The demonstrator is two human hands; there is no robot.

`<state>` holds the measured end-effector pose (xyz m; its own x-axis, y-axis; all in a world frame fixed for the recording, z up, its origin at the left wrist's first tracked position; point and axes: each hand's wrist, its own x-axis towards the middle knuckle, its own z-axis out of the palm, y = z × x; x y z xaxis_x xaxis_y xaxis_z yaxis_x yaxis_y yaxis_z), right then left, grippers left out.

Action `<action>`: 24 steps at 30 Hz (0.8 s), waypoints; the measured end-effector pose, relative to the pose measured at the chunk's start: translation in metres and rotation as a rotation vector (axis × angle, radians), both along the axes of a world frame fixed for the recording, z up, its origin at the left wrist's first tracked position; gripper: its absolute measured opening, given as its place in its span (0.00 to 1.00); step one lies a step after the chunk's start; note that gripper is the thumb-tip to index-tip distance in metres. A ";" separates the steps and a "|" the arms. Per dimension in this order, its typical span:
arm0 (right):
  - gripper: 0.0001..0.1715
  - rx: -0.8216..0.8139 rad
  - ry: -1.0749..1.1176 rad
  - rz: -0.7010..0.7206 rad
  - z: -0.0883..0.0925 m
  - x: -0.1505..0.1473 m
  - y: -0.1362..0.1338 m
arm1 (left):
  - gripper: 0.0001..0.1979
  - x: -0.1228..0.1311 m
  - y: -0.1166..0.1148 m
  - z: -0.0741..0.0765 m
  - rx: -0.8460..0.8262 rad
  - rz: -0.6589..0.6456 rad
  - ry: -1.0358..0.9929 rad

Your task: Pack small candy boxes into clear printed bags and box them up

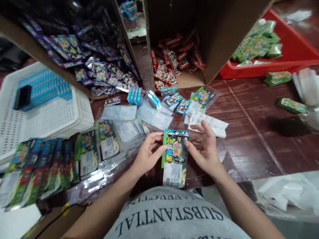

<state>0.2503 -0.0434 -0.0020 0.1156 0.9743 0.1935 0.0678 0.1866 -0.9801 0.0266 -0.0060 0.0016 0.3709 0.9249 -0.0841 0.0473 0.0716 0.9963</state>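
Both my hands hold a clear bag with a printed green-and-black card [174,158] upright over the dark red table. My left hand [147,153] pinches its left edge, fingers curled. My right hand [204,149] grips the right edge with the thumb on the card. A small blue packet [175,133] sits at the top of the bag. Several loose blue and multicoloured packets [154,99] lie beyond on the table, next to clear bags [119,113] and white paper slips [211,123].
A row of finished bagged cards [45,166] lies at the left. A white basket [45,116] holds blue packets. Cardboard boxes hold purple packets [99,69] and red packets [171,63]. A red tray [294,56] with green packets stands at the back right.
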 end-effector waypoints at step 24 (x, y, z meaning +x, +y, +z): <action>0.45 -0.020 -0.030 -0.129 -0.020 -0.027 -0.013 | 0.06 0.000 0.032 0.006 -0.031 -0.123 0.104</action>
<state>0.2235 -0.0566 -0.0217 0.2350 0.9553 0.1794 0.1197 0.1548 -0.9807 0.0271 0.0256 0.0076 0.4688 0.8695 -0.1558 0.1606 0.0896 0.9829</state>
